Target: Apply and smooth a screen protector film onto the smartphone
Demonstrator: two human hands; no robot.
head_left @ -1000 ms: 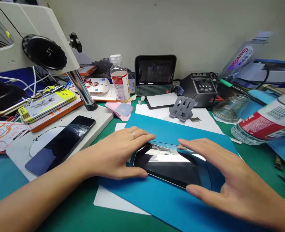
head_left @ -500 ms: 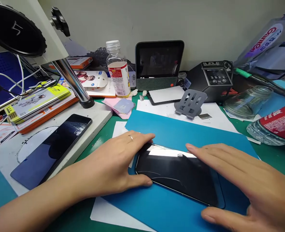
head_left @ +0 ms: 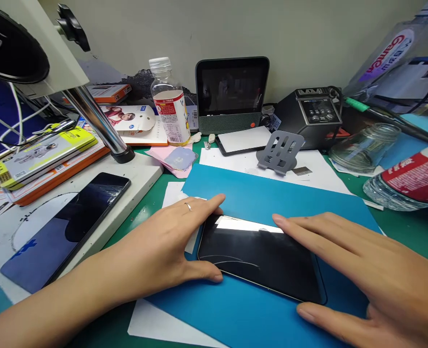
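Observation:
A black phone with curved crack lines on its glass lies face up on a blue mat. My left hand, a ring on one finger, grips the phone's left end, thumb at the near edge and fingers at the far edge. Around the right end my right hand is spread, its fingertips by the far edge and its thumb beside the near corner; whether it touches the phone is hard to tell.
Another phone rests on the white stand base at left. Behind the mat are a drink bottle, a screen device, a grey phone holder and a black control box. A glass jar stands right.
The whole view has shifted slightly, so most things appear a little further left. Both hands keep nearly the same pose around the phone.

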